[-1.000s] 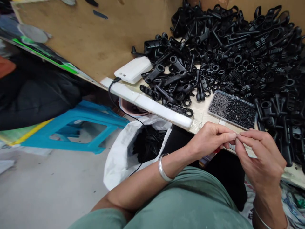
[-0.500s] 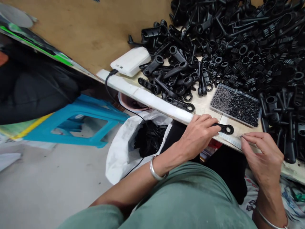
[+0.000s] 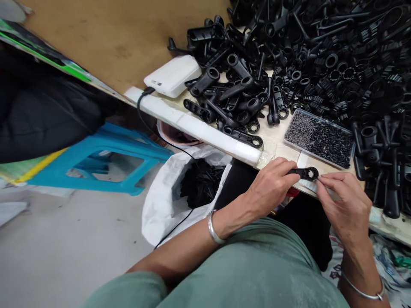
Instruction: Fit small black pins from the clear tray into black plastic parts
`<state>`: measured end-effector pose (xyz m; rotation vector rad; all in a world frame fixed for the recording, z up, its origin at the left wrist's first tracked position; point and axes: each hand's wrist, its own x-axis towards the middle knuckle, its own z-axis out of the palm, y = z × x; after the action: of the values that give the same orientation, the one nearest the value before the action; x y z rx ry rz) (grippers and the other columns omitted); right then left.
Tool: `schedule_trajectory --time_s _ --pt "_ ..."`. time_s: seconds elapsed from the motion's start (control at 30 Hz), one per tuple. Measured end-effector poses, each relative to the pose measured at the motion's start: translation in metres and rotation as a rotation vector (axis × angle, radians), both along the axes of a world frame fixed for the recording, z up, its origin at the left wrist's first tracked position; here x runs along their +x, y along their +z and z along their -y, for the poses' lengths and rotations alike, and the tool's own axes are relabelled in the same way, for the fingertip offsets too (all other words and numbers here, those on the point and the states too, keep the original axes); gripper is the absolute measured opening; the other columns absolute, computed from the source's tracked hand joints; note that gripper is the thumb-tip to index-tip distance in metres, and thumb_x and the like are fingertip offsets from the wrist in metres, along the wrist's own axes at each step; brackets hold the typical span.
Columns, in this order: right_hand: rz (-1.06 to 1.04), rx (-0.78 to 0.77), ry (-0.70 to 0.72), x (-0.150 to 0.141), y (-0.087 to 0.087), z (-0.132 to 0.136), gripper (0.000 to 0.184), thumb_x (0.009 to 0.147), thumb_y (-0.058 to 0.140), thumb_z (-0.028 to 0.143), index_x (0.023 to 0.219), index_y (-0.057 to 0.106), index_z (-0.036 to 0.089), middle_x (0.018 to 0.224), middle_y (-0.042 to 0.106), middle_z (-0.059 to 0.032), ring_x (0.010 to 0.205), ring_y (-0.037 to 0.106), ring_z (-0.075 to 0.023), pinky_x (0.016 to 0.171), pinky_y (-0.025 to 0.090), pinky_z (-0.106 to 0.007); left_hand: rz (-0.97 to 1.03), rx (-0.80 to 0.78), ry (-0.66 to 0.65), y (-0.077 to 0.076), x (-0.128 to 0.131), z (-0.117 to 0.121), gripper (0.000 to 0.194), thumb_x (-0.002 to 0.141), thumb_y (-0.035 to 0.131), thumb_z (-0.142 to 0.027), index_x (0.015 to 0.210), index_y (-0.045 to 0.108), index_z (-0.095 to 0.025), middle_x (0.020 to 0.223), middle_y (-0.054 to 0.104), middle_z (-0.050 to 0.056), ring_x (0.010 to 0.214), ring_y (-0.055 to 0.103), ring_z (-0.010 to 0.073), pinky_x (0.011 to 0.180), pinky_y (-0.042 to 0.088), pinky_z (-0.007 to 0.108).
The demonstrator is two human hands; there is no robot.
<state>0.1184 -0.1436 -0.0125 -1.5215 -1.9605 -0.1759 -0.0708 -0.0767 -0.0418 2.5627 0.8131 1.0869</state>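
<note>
In the head view, our only one, we see our left hand (image 3: pixel 271 182) with its grip clamped on one end of a black ring-ended part (image 3: pixel 302 172); the part lies low over the near edge of the bench (image 3: pixel 272 143), its ring end towards our right hand (image 3: pixel 348 205); the right grip has thumb and forefinger brought together at the ring's outer rim; we cannot tell whether a small piece is pinched between them.

Just beyond our hands sits a clear tray (image 3: pixel 316 154), small grey pieces (image 3: pixel 301 129) to its left and small black pieces (image 3: pixel 332 143) to its right; behind it spreads a broad heap of black parts (image 3: pixel 388 77); below the bench a white sack (image 3: pixel 157 209) holds more black pieces (image 3: pixel 202 184).

We judge the work on this one part to be under way rather than done; the tray looks well stocked and the heap large, so much seems left; whether the sack's pieces are finished we cannot tell.
</note>
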Motion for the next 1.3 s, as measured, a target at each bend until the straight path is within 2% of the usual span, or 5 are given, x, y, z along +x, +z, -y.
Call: schedule_trajectory --time_s 0.27,0.47,0.7,0.9,1.3 --pt "0.110 0.015 -0.010 -0.006 -0.003 -0.006 0.008 0.086 0.067 0.010 0.091 0.066 0.016 0.089 0.068 -0.0079 0.081 0.066 -0.0181 0.076 0.054 -0.031 -0.036 0.000 0.003 -0.001 -0.001 0.001 0.029 0.099 0.044 -0.009 0.086 0.069 -0.014 0.102 0.067 0.009 0.092 0.055 0.0186 0.084 0.050 0.029" --pt "0.253 -0.025 -0.013 -0.019 0.005 -0.006 0.006 0.090 0.059 0.012 0.090 0.063 0.017 0.089 0.067 -0.0085 0.083 0.062 -0.0202 0.075 0.052 -0.034 -0.077 -0.071 -0.025 0.002 -0.003 0.002 0.027 0.097 0.045 -0.007 0.089 0.069 -0.014 0.104 0.067 0.009 0.092 0.056 0.0183 0.083 0.050 0.030" --pt "0.105 -0.244 -0.045 -0.025 0.014 -0.007 0.011 0.095 0.053 0.016 0.092 0.064 0.017 0.090 0.064 -0.0075 0.084 0.063 -0.0192 0.073 0.051 -0.033 -0.079 -0.113 -0.043 0.001 -0.004 0.002 0.023 0.097 0.047 -0.009 0.090 0.069 -0.013 0.105 0.067 0.009 0.090 0.057 0.0180 0.083 0.051 0.030" --pt "-0.027 -0.168 -0.042 -0.020 0.006 -0.005 0.010 0.095 0.057 0.016 0.095 0.067 0.018 0.092 0.065 -0.0072 0.086 0.064 -0.0186 0.079 0.054 -0.034 -0.045 -0.109 -0.046 -0.003 -0.003 0.001 0.029 0.102 0.041 -0.015 0.100 0.069 -0.014 0.106 0.067 0.008 0.091 0.057 0.0174 0.084 0.050 0.029" --pt "0.014 -0.215 -0.087 -0.009 0.009 -0.004 0.014 0.096 0.057 0.022 0.097 0.071 0.020 0.100 0.071 -0.0071 0.091 0.069 -0.0196 0.082 0.056 -0.035 -0.092 -0.118 -0.064 -0.004 -0.003 0.002 0.028 0.102 0.041 -0.015 0.103 0.069 -0.017 0.112 0.063 0.010 0.095 0.056 0.0188 0.085 0.047 0.030"
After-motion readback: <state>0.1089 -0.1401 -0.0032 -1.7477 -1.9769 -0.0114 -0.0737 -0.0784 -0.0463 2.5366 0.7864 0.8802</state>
